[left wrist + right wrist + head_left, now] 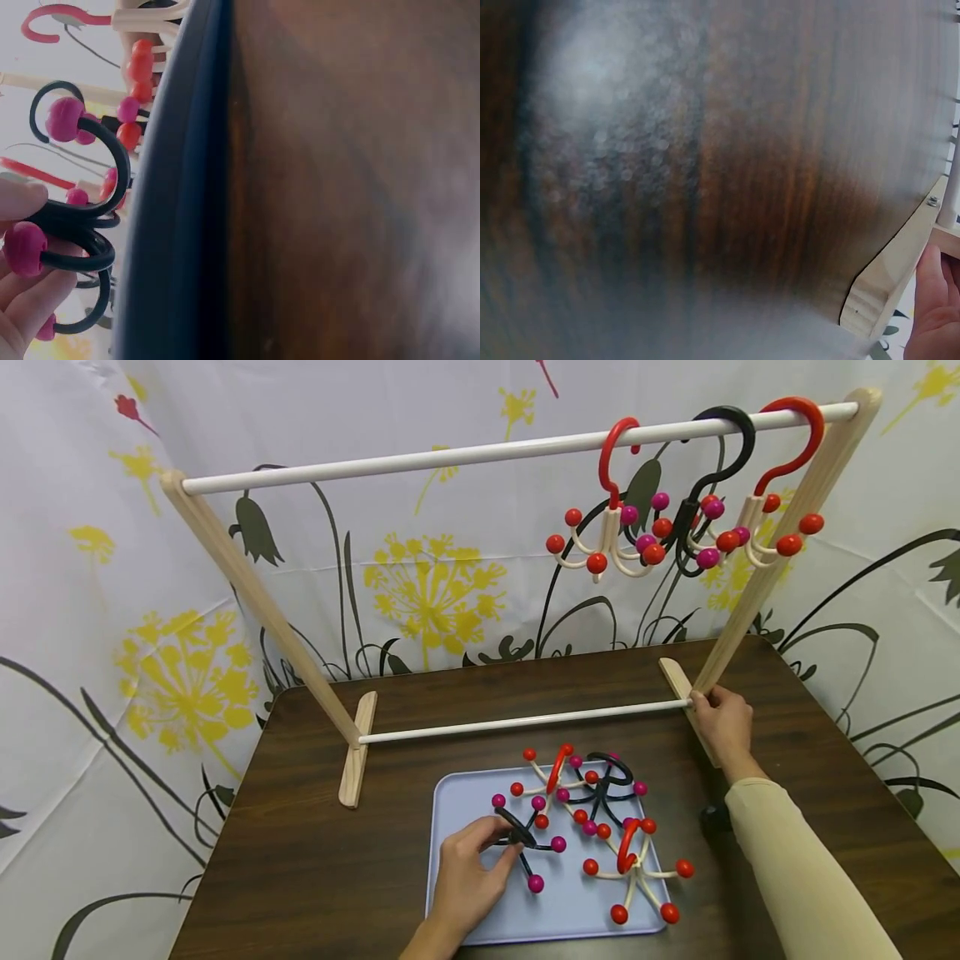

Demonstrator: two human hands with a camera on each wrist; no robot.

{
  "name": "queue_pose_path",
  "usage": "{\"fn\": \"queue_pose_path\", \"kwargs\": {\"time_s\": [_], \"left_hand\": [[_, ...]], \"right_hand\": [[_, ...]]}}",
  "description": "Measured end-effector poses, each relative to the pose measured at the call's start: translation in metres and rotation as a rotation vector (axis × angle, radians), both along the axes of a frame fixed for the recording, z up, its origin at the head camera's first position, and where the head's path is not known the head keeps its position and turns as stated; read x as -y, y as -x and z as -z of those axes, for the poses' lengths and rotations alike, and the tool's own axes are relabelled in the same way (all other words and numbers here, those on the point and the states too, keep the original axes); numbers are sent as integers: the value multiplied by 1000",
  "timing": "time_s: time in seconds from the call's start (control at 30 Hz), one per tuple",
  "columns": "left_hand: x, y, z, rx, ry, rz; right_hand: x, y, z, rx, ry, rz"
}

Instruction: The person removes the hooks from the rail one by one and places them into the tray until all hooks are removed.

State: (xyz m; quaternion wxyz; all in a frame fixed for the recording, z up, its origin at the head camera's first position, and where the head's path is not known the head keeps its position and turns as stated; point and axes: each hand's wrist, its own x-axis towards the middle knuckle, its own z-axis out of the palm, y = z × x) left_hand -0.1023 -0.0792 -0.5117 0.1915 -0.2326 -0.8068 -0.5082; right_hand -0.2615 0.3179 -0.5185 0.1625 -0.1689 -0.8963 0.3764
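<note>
My left hand [471, 877] pinches a black hanger [514, 828] with curved arms tipped in magenta balls, over the left part of a pale blue tray [558, 910]. The left wrist view shows thumb and fingers round the middle of this black hanger [75, 217]. Another black hanger [603, 789] and two cream hangers with red hooks and red balls, one at the back and one cream hanger [636, 864] at front right, lie on the tray. My right hand [723, 727] grips the wooden rack at the base of its right upright [750, 597], by the foot [885, 289].
On the rack's white top rod [420, 462], towards the right, hang a red-hooked hanger [611, 531], a black hanger [684, 522] and another red-hooked hanger [753, 518]. A lower rod [525, 722] joins the feet. Patterned cloth [450, 402] hangs behind the dark table [300, 860].
</note>
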Motion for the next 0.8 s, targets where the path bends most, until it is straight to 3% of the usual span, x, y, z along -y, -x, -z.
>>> {"fn": "queue_pose_path", "kwargs": {"time_s": [0.33, 0.6, 0.8], "left_hand": [[-18, 0, 4, 11, 36, -90], [-29, -2, 1, 99, 87, -162], [-38, -3, 1, 74, 123, -221]], "right_hand": [[1, -1, 0, -5, -10, 5], [2, -1, -2, -6, -10, 8], [2, -1, -2, -2, -10, 2]]}}
